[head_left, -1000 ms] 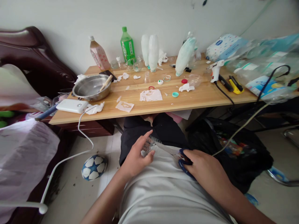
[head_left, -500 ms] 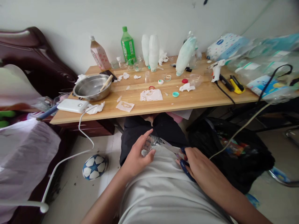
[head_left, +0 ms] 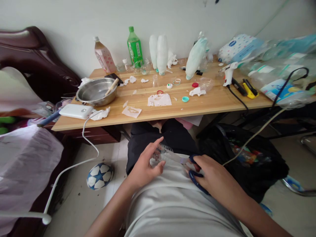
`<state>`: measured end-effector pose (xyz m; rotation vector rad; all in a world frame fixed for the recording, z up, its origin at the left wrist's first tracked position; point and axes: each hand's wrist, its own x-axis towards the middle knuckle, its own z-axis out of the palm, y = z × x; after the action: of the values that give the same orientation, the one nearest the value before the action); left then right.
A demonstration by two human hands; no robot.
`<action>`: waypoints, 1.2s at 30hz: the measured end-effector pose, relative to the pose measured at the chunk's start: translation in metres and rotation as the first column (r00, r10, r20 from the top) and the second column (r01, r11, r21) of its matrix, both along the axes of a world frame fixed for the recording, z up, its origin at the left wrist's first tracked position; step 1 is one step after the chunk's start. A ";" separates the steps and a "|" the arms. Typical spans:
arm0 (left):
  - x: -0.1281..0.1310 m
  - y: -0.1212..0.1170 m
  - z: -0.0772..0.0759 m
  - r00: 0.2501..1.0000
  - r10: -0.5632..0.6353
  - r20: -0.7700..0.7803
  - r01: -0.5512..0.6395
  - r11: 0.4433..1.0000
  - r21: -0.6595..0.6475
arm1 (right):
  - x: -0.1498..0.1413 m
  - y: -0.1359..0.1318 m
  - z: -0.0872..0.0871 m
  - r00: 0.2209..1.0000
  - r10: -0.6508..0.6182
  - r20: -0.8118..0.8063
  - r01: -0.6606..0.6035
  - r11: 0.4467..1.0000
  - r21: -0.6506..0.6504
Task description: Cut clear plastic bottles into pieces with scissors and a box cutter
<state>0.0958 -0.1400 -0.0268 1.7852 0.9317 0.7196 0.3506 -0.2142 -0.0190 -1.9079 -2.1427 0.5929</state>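
Note:
Above my lap, my left hand (head_left: 146,163) is closed around a clear plastic bottle piece (head_left: 161,154) with ridged walls, its thumb and forefinger on either side. My right hand (head_left: 212,172) grips a pair of scissors (head_left: 196,181) by the dark blue handles, which are spread apart. The blades point left and reach the bottle piece; whether plastic lies between them is hard to make out. On the wooden table (head_left: 103,120) beyond are torn white paper (head_left: 159,99), a teal cap (head_left: 185,98) and a red cap (head_left: 195,84).
A steel bowl (head_left: 95,93) with a wooden stick and a white power bank (head_left: 76,111) are at the table's left. White-wrapped bottles (head_left: 162,56) stand behind. To the right are a glue gun (head_left: 230,73) and a yellow cutter (head_left: 250,89). A black rubbish bag (head_left: 214,148) sits on the floor.
The scissors have turned slightly and their handles stand wider apart. My left hand keeps the bottle piece in nearly the same place. The table's things have not moved.

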 end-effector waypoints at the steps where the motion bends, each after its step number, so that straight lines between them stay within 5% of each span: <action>1: 0.000 0.000 0.000 1.000 -0.001 -0.003 0.001 1.000 -0.006 | 0.000 0.000 0.001 1.000 -0.009 0.005 0.009 1.000 -0.016; 14: 0.004 -0.001 0.003 0.999 0.028 -0.024 -0.029 0.998 -0.049 | -0.001 -0.005 0.002 0.976 -0.022 0.217 0.009 0.998 0.061; 36: 0.005 -0.001 0.002 0.996 0.061 -0.060 -0.064 0.997 -0.054 | -0.004 -0.005 0.000 0.946 -0.031 0.322 -0.012 0.991 0.130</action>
<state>0.1008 -0.1408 -0.0250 1.7429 1.0408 0.6772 0.3471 -0.2192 -0.0186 -2.0585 -2.2942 0.1349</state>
